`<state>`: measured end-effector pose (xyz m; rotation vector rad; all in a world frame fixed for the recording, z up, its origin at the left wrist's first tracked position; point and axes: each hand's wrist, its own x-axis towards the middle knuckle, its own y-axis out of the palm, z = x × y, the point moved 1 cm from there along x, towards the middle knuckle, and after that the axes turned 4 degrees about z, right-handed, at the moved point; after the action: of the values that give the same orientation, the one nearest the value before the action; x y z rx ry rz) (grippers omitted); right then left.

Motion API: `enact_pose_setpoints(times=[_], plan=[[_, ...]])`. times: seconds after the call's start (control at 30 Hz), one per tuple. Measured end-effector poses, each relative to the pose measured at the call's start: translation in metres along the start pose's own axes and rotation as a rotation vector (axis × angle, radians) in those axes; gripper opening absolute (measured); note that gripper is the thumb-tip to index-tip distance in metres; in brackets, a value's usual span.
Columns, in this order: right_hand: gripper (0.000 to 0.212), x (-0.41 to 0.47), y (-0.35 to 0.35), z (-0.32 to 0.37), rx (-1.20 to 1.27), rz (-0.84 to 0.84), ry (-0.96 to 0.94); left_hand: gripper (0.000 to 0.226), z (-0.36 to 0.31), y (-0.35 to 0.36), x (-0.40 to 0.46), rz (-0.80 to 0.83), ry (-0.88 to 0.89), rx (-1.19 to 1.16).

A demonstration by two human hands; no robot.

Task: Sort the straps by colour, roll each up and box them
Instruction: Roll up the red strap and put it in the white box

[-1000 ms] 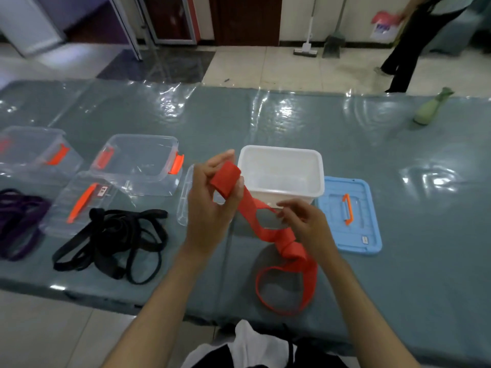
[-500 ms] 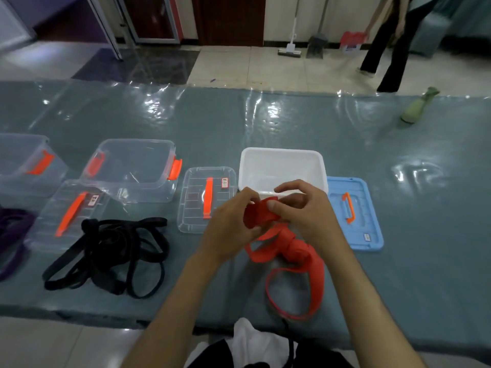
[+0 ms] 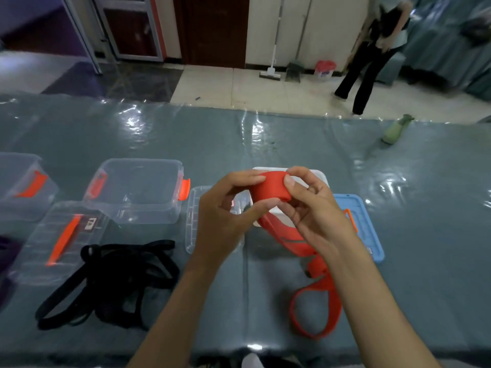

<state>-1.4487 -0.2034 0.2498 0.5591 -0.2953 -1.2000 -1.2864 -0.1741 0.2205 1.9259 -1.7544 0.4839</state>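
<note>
Grey-blue table under a glossy clear sheet ran across the single head view, with tiled floor, a dark door, a mop and a standing person beyond it.

We held the red strap up between both hands above the table. Our left hand pinched the rolled part from the left, thumb below and fingers curled over the top. Our right hand gripped it from the right, thumb pressed on the roll's face. Below the fingers the loose tail dropped past the right wrist and ended in a loop lying on the table, so we judged the rolling only part done.

Just behind the fingers stood the white box, open; we could not see whether anything was in it. Its blue lid lay to the right of our right hand. Left of our left hand lay a clear lid, then a clear box that looked empty, a second clear lid and another clear box at the edge.

Black straps lay in an unrolled tangle well left of the fingers, and a purple strap showed at the far left edge. The colours looked sorted into piles; as far as we could see, nothing was boxed yet. A green bottle stood far off to the right.
</note>
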Motion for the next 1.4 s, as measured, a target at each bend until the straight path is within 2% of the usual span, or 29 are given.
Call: enact_pose_setpoints(times=[0.17,0.23,0.33,0.47,0.63,0.83,0.97,1.03,1.07,1.23,1.4], plan=[[0.015,0.0,0.02,0.009,0.033,0.019,-0.01,0.029,-0.026,-0.008,0.018,0.007,0.125,0.119],[0.007,-0.003,0.015,0.009,0.038,0.021,0.009,0.027,-0.026,-0.007,0.019,0.015,0.13,0.177],[0.006,-0.01,0.0,0.009,0.051,-0.06,0.016,0.032,-0.014,0.006,0.012,0.053,0.055,0.129],[0.023,-0.019,-0.033,0.011,0.12,-0.179,0.015,0.038,0.01,0.046,-0.003,0.036,-0.207,-0.103],[0.02,-0.033,-0.07,0.004,0.258,-0.243,0.11,0.039,0.033,0.081,-0.015,0.019,-0.234,-0.143],[0.017,-0.034,-0.1,0.011,0.13,-0.217,0.211,0.033,0.051,0.109,-0.023,-0.034,-0.263,-0.127],[0.032,-0.034,-0.12,0.017,0.092,-0.247,0.156,0.024,0.059,0.117,-0.032,-0.036,-0.312,-0.14],[0.046,-0.034,-0.128,0.019,0.08,-0.228,0.16,0.026,0.061,0.12,-0.036,-0.028,-0.336,-0.105],[0.046,-0.035,-0.131,0.02,0.066,-0.218,0.167,0.028,0.062,0.122,-0.037,-0.027,-0.341,-0.083],[0.008,-0.034,-0.146,0.027,-0.229,-0.288,0.073,0.026,0.068,0.126,-0.032,0.019,-0.279,0.076],[0.01,-0.032,-0.153,0.035,-0.345,-0.271,0.022,0.025,0.071,0.121,-0.024,0.189,-0.128,0.376]])
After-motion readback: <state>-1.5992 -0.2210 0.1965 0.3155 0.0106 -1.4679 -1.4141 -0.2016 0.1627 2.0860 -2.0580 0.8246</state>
